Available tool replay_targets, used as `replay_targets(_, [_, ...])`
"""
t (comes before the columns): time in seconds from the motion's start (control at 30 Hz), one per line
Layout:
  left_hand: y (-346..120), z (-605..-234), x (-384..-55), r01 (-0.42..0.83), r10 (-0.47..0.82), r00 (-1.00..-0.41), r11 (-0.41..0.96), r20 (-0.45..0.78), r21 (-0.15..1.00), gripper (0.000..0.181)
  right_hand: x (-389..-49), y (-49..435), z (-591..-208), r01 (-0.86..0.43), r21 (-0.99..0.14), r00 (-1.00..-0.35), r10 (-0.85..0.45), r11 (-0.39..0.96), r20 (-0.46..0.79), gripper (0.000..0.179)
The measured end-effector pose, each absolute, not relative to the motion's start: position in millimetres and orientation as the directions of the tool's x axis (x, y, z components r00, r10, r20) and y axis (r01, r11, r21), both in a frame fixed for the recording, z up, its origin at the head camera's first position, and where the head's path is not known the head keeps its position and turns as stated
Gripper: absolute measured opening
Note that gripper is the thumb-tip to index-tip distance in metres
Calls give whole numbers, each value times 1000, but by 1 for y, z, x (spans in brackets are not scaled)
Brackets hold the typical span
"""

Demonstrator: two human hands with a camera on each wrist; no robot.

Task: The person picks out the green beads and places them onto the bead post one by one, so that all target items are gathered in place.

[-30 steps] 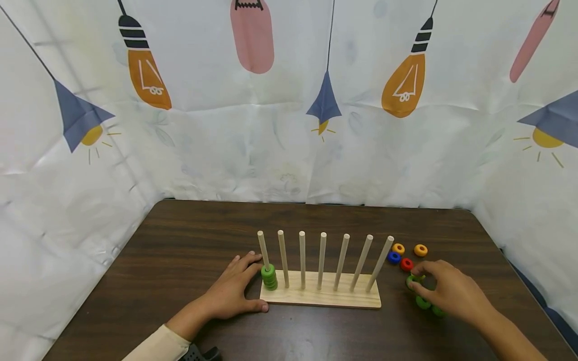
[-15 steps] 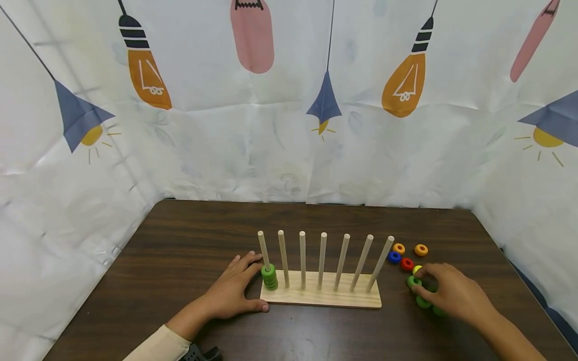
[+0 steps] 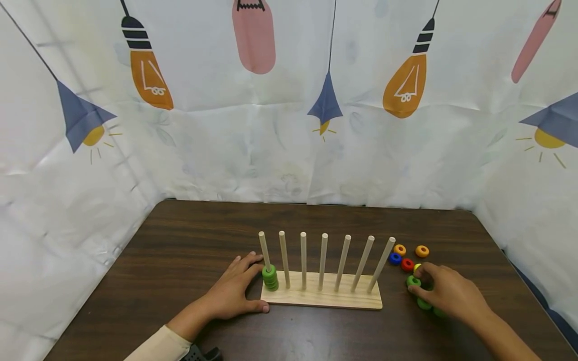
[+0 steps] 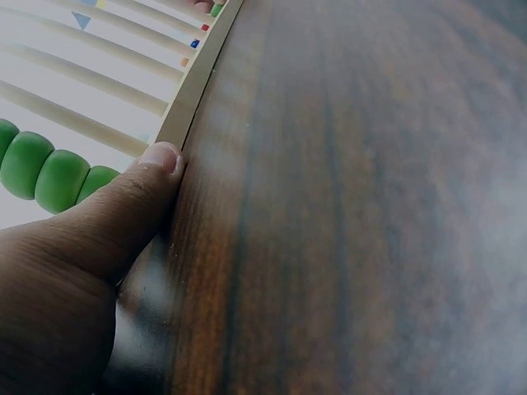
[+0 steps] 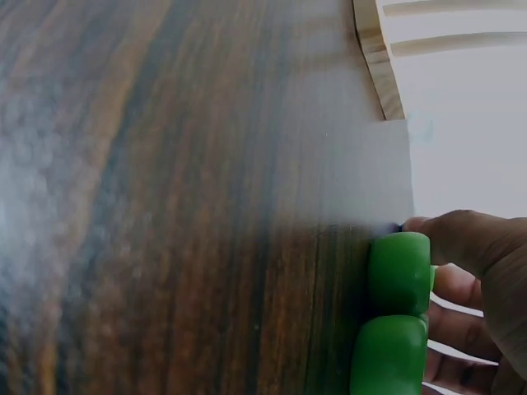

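A wooden peg stand [image 3: 322, 297] with several upright pegs sits mid-table. Its leftmost peg carries a stack of green beads [image 3: 270, 279]. My left hand [image 3: 229, 292] rests at the stand's left end, fingers spread, its thumb [image 4: 160, 160] touching the base's front corner in the left wrist view. Over on the right, my right hand [image 3: 451, 292] pinches a green bead [image 3: 413, 281] between thumb and forefinger. More green beads [image 3: 423, 304] lie under that hand, partly hidden; two large green beads [image 5: 399, 273] show beside its thumb in the right wrist view.
Behind the right hand lie a yellow bead [image 3: 417, 267], a red bead [image 3: 407, 264], a blue bead [image 3: 395, 258] and two orange beads [image 3: 422, 251]. A printed white curtain [image 3: 280, 150] hangs around the back and sides of the dark wooden table [image 3: 198, 225].
My right hand has shifted slightly, and its thumb and forefinger have closed in on the green bead. The yellow bead has come into sight behind it. The left hand stays at the stand.
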State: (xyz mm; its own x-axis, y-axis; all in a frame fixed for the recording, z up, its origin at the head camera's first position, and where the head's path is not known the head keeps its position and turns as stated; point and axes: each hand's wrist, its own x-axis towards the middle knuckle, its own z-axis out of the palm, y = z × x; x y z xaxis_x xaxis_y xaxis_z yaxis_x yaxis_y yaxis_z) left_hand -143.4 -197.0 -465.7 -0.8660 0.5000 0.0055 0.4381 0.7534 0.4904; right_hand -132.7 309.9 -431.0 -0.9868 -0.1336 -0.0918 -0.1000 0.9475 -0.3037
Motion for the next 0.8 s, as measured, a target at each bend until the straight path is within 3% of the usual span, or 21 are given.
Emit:
replay_targets(0.3, [-196, -466, -143, 430, 495, -869, 757, -3, 492, 93, -125, 302, -425, -166, -326, -985, -170, 931, 15, 29])
replay_targets(0.5, [-196, -466, -143, 430, 492, -871, 761, 0, 486, 94, -122, 296, -413, -239, -375, -971, -213, 896, 108, 32])
replay_targets(0.8, [-195, -463, -142, 437, 501, -866, 755, 1, 490, 93, -119, 288, -393, -320, -357, -937, -237, 878, 256, 33])
